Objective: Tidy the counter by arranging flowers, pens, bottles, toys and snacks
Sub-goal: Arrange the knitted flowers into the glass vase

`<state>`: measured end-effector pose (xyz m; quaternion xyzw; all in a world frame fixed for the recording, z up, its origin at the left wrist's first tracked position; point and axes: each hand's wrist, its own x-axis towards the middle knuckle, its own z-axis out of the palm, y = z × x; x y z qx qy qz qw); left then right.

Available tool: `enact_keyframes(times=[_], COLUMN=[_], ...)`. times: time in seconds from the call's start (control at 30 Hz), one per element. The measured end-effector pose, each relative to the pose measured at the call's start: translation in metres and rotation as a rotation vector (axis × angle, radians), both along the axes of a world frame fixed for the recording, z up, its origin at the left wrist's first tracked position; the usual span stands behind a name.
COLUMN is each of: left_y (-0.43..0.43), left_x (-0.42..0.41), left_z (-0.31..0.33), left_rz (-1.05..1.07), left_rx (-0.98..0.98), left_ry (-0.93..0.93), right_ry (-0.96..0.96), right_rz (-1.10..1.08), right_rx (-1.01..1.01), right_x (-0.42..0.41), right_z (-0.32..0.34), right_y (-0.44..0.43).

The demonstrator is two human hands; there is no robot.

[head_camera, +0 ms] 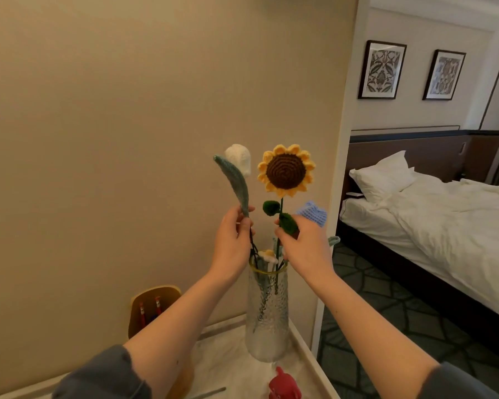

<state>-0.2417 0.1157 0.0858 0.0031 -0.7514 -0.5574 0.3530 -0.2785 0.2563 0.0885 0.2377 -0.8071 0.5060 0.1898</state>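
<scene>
The left hand (233, 245) pinches the white yarn tulip's (239, 159) stem. The right hand (305, 249) pinches the knitted sunflower's (285, 170) stem. Both stems reach into the tall bumpy glass vase (267, 315) on the counter (231, 367).

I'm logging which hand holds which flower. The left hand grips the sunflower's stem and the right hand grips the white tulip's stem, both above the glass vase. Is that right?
Not quite: the hands are swapped. In the head view the left hand grips the white tulip by its stem, and the right hand grips the sunflower stem. Both are indeed above the glass vase.
</scene>
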Motion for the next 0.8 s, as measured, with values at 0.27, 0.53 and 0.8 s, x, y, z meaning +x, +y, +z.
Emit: enact_keyframes(times=[0.27,0.53,0.8], left_y=[0.001,0.005,0.012], left_x=[0.001,0.012,0.017], left_z=[-0.05,-0.067,-0.06], left_rz=[0.157,0.185,0.091], left_rx=[-0.307,-0.312,-0.008], left_ry=[-0.192,-0.248,-0.246], right_ry=[-0.001,-0.119,-0.19], right_rz=[-0.067,-0.017,0.003], right_rx=[0.088,0.288,0.185], right_x=[-0.004,-0.004,0.001], right_z=[-0.017,-0.038,-0.047], right_y=[0.005,0.006,0.003])
